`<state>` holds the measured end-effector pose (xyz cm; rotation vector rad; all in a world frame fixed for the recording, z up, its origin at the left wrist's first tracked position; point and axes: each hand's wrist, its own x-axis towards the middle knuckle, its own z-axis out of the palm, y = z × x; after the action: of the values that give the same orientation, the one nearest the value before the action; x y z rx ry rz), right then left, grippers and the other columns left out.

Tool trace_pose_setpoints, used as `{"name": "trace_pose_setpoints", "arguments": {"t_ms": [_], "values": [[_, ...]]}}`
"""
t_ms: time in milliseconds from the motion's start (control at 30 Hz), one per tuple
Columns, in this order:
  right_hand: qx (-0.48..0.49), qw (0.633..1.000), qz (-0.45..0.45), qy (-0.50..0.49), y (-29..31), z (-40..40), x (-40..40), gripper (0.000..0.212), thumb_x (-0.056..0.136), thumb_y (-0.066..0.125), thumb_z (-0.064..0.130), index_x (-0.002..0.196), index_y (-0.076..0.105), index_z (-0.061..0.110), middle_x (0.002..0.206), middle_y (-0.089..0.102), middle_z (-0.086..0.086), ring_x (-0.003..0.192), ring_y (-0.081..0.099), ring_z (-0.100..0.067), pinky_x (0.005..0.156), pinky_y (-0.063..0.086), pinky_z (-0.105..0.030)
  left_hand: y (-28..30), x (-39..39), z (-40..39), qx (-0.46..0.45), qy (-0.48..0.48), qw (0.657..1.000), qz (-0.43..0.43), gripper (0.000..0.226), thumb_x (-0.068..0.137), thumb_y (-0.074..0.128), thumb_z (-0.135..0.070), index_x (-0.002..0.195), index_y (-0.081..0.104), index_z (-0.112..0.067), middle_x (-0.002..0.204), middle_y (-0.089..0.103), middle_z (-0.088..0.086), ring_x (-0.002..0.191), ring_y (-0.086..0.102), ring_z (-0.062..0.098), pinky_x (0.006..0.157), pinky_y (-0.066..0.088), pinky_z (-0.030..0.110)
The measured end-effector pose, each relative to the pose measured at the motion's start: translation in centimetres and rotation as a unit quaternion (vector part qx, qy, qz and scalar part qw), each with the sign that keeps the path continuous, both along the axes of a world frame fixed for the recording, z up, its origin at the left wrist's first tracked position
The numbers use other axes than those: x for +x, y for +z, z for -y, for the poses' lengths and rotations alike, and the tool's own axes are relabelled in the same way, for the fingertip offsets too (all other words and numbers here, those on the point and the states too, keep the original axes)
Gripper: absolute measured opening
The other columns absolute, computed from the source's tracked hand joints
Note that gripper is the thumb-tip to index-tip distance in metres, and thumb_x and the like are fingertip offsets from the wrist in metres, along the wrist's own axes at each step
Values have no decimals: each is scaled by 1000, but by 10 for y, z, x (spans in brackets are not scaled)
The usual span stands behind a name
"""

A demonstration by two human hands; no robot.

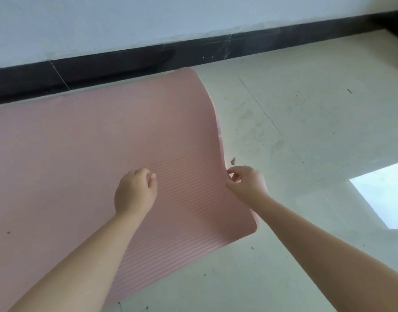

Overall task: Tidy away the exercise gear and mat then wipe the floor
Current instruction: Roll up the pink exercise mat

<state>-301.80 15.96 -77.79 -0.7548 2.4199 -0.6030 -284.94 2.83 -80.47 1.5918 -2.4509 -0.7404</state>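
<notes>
The right hand (pixel 246 184) pinches the pink mat (pixel 81 158)'s short edge, lifting it to start a roll; the left hand (pixel 135 191), fingers loosely curled and empty, hovers over the mat.

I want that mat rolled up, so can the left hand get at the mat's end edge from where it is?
Probably yes: the left hand hovers over the pink mat close to the end edge, which the right hand pinches; nothing lies between.
</notes>
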Motion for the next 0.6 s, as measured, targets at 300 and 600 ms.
{"name": "trace_pose_setpoints", "arguments": {"t_ms": [300, 600], "values": [[-23, 992, 65, 110, -17, 5, 86, 28, 89, 53, 12, 113, 66, 10, 107, 65, -10, 105, 55, -24, 89, 39, -26, 17, 35, 36, 53, 143, 979, -137, 34, 98, 45, -21, 102, 64, 7, 108, 68, 26, 106, 61, 35, 90, 43, 35], [105, 994, 21, 18, -25, 12, 44, 76, 80, 68, 40, 141, 28, 18, 141, 32, -7, 131, 32, -27, 104, 33, -35, 2, 40, 30, 105, 148, 975, -132, 34, 97, 47, -23, 103, 64, 5, 108, 68, 24, 106, 62, 34, 94, 44, 38]]}}
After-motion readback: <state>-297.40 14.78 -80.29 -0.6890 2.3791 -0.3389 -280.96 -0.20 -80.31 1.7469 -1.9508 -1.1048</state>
